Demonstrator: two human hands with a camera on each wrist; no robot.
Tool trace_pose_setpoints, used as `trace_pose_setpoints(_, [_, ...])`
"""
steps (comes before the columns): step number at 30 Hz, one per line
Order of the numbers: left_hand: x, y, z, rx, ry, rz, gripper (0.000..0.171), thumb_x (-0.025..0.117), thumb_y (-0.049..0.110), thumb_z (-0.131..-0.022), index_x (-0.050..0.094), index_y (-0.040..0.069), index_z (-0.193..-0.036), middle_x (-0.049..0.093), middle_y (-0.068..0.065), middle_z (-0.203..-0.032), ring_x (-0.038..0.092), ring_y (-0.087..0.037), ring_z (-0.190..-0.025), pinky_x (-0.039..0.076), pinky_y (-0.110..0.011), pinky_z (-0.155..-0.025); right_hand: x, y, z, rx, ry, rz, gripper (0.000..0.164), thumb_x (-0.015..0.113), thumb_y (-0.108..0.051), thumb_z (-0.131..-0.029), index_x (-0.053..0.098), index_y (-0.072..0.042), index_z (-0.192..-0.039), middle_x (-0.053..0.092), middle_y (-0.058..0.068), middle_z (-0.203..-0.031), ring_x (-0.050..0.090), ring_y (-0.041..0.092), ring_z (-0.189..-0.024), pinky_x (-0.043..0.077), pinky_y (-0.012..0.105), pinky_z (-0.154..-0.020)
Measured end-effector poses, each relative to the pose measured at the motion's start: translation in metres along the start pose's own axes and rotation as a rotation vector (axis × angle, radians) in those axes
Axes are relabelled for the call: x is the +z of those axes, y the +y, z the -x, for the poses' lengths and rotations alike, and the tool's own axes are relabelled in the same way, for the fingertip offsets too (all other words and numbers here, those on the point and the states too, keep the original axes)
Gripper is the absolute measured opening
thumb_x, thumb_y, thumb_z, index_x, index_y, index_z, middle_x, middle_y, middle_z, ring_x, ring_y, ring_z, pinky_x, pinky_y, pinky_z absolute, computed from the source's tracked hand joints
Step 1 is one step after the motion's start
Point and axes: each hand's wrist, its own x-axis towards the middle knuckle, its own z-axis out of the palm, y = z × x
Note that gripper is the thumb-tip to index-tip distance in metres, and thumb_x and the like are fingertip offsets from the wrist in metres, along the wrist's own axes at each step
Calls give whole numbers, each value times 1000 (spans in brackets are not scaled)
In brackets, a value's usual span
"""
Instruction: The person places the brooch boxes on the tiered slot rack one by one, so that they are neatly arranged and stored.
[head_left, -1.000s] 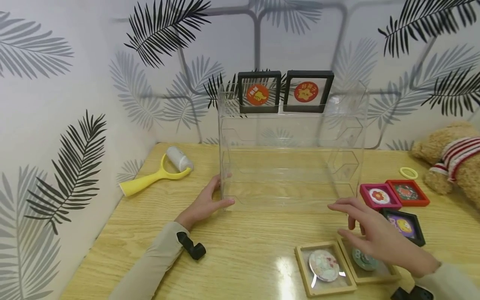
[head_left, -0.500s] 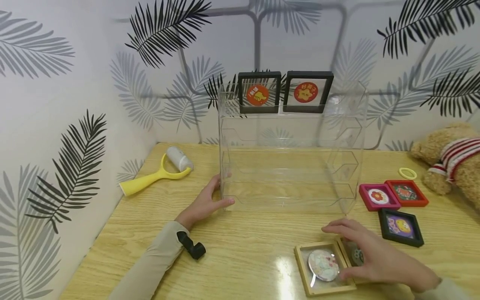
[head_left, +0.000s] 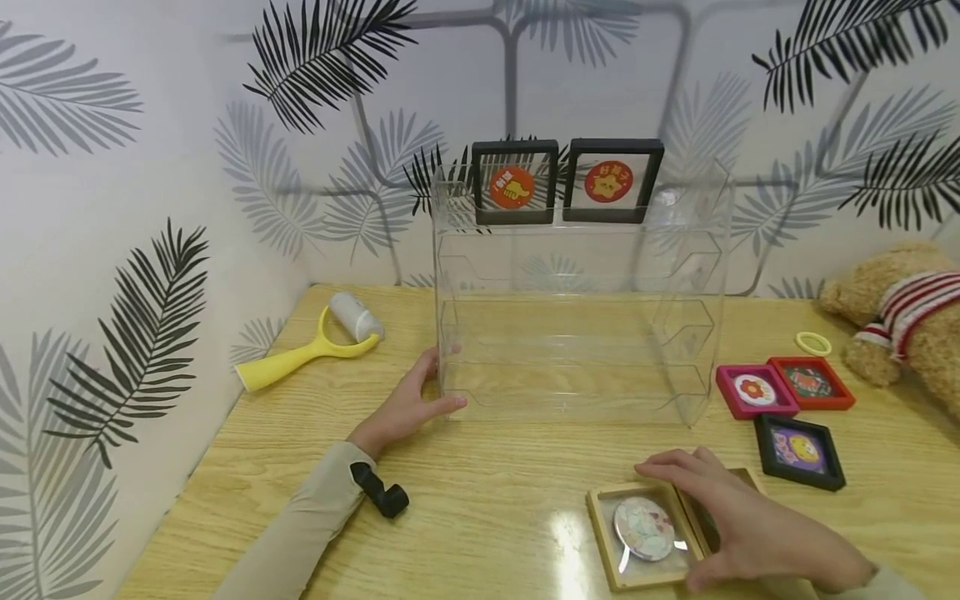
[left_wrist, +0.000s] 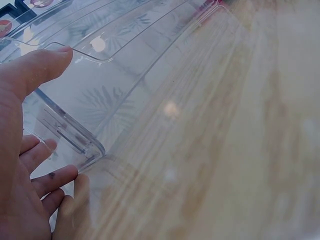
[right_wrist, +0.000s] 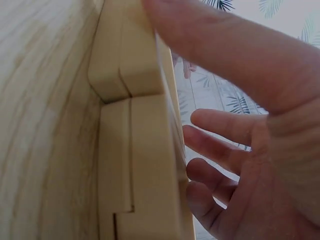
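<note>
A clear acrylic display rack (head_left: pixel 573 360) with stepped tiers stands mid-table. My left hand (head_left: pixel 405 408) holds its lower left corner, thumb (left_wrist: pixel 47 65) over the front and fingers around the side and behind. Low over two tan box frames lying side by side hovers my right hand (head_left: pixel 750 521), fingers bent and apart from the thumb. The left tan frame (head_left: pixel 600 533) holds a round badge (head_left: pixel 645 528). The right tan frame (head_left: pixel 746 478) is mostly hidden under the hand. In the right wrist view the thumb (right_wrist: pixel 200 37) reaches the frames' edge; whether it touches cannot be told.
Two black frames (head_left: pixel 514 217) with red stickers stand on the rack's top tier. Right of the rack lie a pink frame (head_left: pixel 757 410), a red frame (head_left: pixel 840 398), a black frame (head_left: pixel 799 477), a yellow ring (head_left: pixel 813 343) and a teddy bear (head_left: pixel 937 350). A yellow-handled roller (head_left: pixel 285 365) lies left.
My right hand has come down and nearer from beside the rack to over the right tan frame, covering it. The left hand stays at the rack's corner.
</note>
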Motion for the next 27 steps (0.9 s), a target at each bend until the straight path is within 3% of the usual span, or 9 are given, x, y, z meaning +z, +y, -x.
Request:
trace_pose_setpoints(2, [0,0,-1,-1,0,3,74,69,18,-89,27,16,-150,37,-17,-149,34,-34,-138,22,-57,-112,0,-1,0,17,1,-1,108,81,-59,-54,45,-7,-141,47,1,-136,38,13,-122,41,62,-87])
trace_pose_setpoints(4, [0,0,-1,0,-2,5,74,69,18,-89,27,15,-151,36,-17,-150,33,-34,-139,21,-57,-113,0,-2,-1,25,1,23,109,80,-62,-52,46,-7,-140,49,2,-134,38,11,-118,43,60,-85])
trace_pose_setpoints(8, [0,2,-1,-5,-1,1,74,69,19,-90,27,15,-151,34,-17,-151,32,-34,-140,21,-57,-113,-1,-4,-1,31,-19,124,114,76,-72,-50,47,-7,-139,50,1,-133,32,3,-107,44,35,-77])
trace_pose_setpoints(10, [0,4,0,-9,0,-3,74,69,19,-89,27,16,-150,34,-16,-152,32,-33,-140,21,-57,-113,-2,-5,-1,29,-42,147,115,74,-74,-50,46,-7,-139,49,2,-133,29,3,-103,41,31,-74])
trace_pose_setpoints(15, [0,4,0,-8,1,-8,74,69,20,-89,28,17,-151,33,-15,-153,31,-34,-140,20,-58,-113,-3,-8,-2,92,-112,73,108,81,-64,-54,44,-10,-140,46,1,-133,39,24,-112,45,55,-77])
trace_pose_setpoints(17, [1,2,0,-1,1,-9,74,69,20,-89,28,17,-151,32,-15,-153,30,-34,-141,20,-58,-113,-3,-8,-3,110,-122,70,105,84,-60,-54,45,-12,-139,46,0,-132,40,27,-112,45,58,-75])
trace_pose_setpoints(22, [1,1,0,5,-3,-9,74,69,20,-89,27,17,-151,30,-14,-154,29,-34,-141,19,-58,-113,0,-9,-4,37,-64,156,103,88,-56,-52,46,-11,-134,49,-3,-127,42,16,-109,48,49,-78])
trace_pose_setpoints(25, [1,1,0,-5,-4,-5,74,68,19,-90,27,18,-151,32,-15,-153,30,-34,-141,20,-58,-113,1,-10,-7,-13,-15,133,102,91,-47,-50,44,-11,-133,50,-5,-126,44,13,-112,43,40,-94])
trace_pose_setpoints(27, [1,-1,0,-11,-6,-4,74,68,18,-90,27,18,-151,32,-16,-152,31,-34,-140,20,-59,-113,1,-11,-11,-25,0,110,104,93,-42,-49,42,-13,-135,49,-6,-127,42,8,-111,41,28,-93])
